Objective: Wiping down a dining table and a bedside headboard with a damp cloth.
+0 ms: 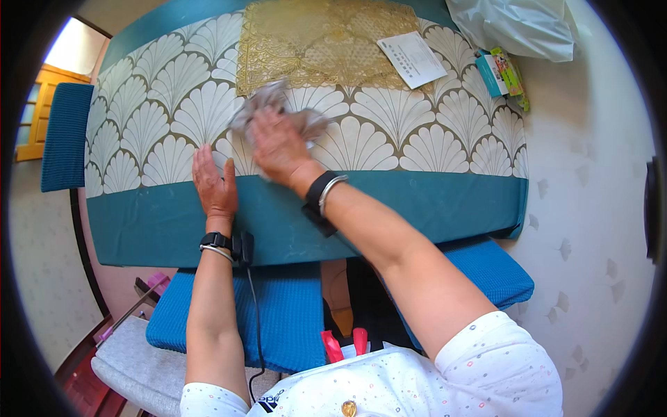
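Observation:
My right hand (276,143) presses on a crumpled greyish-brown cloth (307,122) that lies on the tablecloth (396,117), just below a gold lace mat (318,52). The hand and the cloth are blurred. Flat on the patterned tablecloth, to the left of the cloth, rests my left hand (213,180), its fingers straight, the thumb apart and nothing held. Both wrists bear a black strap and a silver-coloured bangle.
A white printed card (411,60) lies partly on the mat. Small boxes (492,75) and a white plastic bag (516,26) sit at the far right. Blue-covered chairs (281,318) stand at the near edge, another chair (65,135) at the left. A black cable (256,313) hangs from my left wrist.

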Available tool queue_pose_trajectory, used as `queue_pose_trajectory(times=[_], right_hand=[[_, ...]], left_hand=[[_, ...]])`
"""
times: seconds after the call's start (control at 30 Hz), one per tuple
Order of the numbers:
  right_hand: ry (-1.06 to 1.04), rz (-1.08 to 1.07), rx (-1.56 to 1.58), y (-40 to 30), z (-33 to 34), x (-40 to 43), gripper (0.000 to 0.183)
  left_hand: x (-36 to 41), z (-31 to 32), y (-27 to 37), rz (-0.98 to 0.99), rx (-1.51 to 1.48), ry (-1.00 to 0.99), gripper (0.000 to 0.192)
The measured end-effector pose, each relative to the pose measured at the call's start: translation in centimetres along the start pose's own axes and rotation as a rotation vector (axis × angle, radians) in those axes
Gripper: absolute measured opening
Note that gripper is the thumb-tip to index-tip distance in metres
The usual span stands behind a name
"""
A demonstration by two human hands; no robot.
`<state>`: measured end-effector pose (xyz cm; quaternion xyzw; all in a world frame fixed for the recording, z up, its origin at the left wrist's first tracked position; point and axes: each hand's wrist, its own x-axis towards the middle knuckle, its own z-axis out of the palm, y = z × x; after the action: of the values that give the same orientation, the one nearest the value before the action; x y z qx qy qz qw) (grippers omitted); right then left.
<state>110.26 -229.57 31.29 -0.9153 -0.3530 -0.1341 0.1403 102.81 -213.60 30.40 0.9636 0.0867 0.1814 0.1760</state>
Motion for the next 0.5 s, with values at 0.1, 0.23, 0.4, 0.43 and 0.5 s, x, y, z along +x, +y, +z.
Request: queue_pose_trajectory(times=[0.1,0.23,0.4,0.43,0.5], right_hand=[[0.027,-0.058,0.255,0.4,-0.6,-1.8,0.039],[-0.021,-0.010,0.198,10.0,-3.2,-5.7,0.044],[0.011,0.308,-0.200,17.6,-7.1,-11.6,0.046],[0.027,0.315,-0.268,16.6,-6.2,-10.9,0.046],[-0.027,0.201,-0.237,13.5,-3.8,-8.2,0.044]], left_hand=[[-0.2,0.4,0.1,-0.006,-0.031,-0.002,0.059],[-0.3,0.2,0.0,0.001,-0.002,-0.014,0.058],[-0.2,0.1,0.6,-0.007,0.003,0.001,0.059],[-0.1,0.1,0.8,0.003,0.020,0.009,0.059],[0.0,-0.2,0.9,0.006,0.017,0.006,0.059]])
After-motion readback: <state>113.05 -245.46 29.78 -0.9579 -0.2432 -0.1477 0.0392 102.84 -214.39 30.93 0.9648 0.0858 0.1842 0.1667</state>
